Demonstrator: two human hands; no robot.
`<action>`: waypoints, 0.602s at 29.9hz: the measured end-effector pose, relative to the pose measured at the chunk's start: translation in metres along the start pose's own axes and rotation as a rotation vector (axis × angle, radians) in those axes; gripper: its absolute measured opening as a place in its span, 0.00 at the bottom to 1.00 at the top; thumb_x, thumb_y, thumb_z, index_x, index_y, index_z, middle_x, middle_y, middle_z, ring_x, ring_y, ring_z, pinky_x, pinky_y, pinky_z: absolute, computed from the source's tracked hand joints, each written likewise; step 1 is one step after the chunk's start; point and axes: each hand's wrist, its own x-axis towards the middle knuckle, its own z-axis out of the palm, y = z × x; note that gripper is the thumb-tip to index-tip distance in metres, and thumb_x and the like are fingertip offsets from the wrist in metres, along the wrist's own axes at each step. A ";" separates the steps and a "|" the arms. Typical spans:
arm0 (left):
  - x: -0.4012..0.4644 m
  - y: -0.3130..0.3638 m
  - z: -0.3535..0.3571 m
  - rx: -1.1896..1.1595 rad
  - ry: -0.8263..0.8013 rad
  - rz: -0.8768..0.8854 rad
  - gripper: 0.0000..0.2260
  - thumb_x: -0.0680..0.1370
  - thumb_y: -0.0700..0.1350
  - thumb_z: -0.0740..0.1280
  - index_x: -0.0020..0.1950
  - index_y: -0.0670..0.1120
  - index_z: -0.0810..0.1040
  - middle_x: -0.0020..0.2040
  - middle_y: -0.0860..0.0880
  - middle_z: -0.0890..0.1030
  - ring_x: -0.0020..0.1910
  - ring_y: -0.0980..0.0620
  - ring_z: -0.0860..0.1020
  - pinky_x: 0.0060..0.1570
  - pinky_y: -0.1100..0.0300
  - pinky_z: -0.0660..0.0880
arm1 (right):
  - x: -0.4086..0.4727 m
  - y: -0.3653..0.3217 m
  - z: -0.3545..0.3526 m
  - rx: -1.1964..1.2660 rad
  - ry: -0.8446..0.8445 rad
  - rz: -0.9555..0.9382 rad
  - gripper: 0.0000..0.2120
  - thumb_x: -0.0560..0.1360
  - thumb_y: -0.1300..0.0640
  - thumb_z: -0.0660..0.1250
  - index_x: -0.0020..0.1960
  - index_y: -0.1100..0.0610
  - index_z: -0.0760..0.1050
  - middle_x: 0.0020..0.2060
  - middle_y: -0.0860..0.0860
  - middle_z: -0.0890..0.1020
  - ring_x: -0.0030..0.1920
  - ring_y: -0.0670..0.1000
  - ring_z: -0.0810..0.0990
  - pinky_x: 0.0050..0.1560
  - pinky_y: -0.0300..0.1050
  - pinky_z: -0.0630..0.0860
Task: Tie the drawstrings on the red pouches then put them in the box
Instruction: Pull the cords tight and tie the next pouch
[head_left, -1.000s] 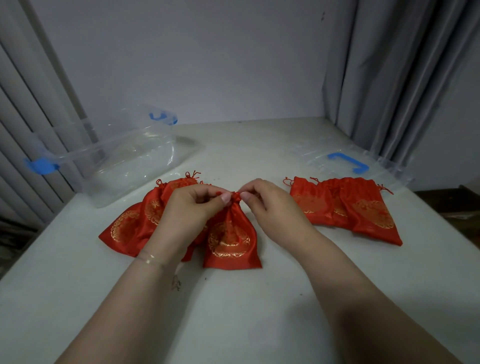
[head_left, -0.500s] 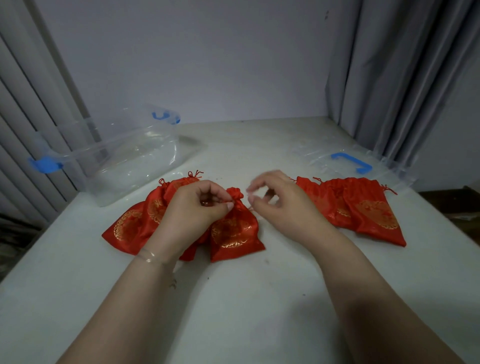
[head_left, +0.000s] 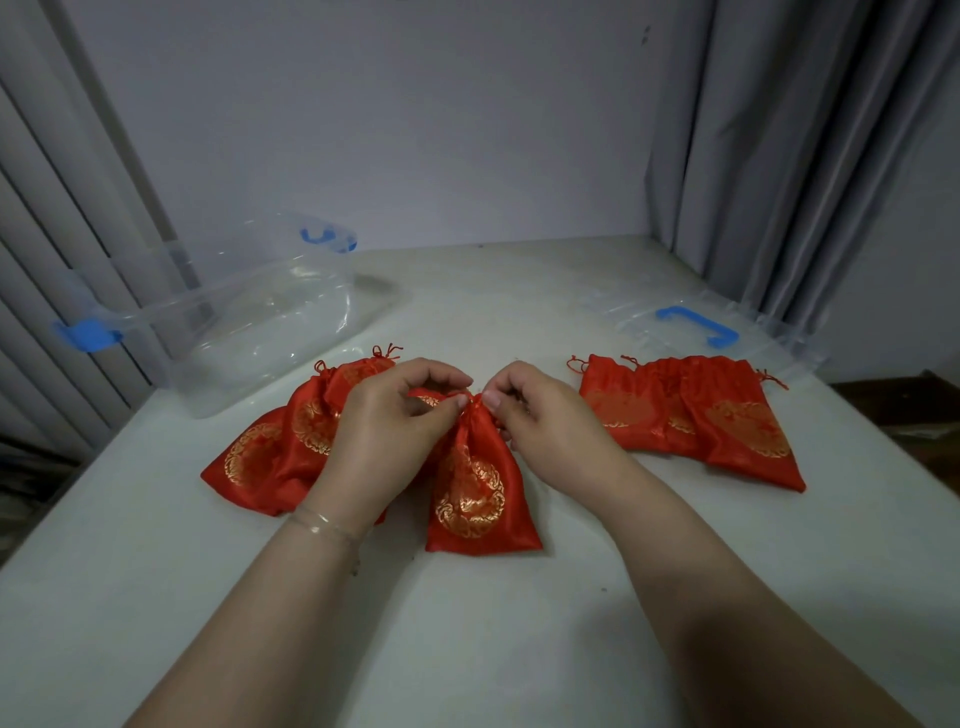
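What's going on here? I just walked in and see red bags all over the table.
A person is tying the drawstrings of a red pouch at the middle of the table. The left hand and the right hand both pinch its gathered neck. More pouches lie in a left pile and a right pile. The clear box at the back left holds no pouches yet; its lid lies at the back right.

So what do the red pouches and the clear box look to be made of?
The red pouch pinched at its neck by the left hand and right hand looks like satin-type fabric: soft sheen, gathered folds, metallic gold print. The box looks like clear glossy plastic: see-through walls, glare, blue latches. Exact fibre cannot be told.
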 end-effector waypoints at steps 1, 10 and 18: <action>0.000 -0.001 -0.001 0.040 0.003 0.007 0.07 0.73 0.39 0.72 0.43 0.52 0.82 0.28 0.46 0.79 0.25 0.54 0.72 0.28 0.62 0.69 | 0.000 0.000 0.000 -0.021 0.010 -0.026 0.05 0.78 0.56 0.62 0.43 0.50 0.72 0.36 0.43 0.77 0.41 0.49 0.78 0.47 0.52 0.77; -0.001 -0.002 0.000 0.362 0.018 0.372 0.04 0.73 0.40 0.71 0.45 0.48 0.83 0.40 0.56 0.82 0.39 0.60 0.78 0.41 0.61 0.75 | 0.004 0.001 -0.004 0.171 0.079 0.107 0.11 0.77 0.54 0.65 0.37 0.56 0.76 0.28 0.47 0.75 0.31 0.45 0.73 0.38 0.45 0.72; 0.000 -0.010 0.002 0.494 0.016 0.464 0.04 0.74 0.46 0.69 0.45 0.48 0.82 0.39 0.56 0.81 0.38 0.57 0.78 0.36 0.57 0.75 | 0.002 0.002 -0.015 0.410 -0.142 0.208 0.07 0.74 0.68 0.66 0.51 0.65 0.80 0.40 0.56 0.81 0.38 0.45 0.79 0.44 0.35 0.78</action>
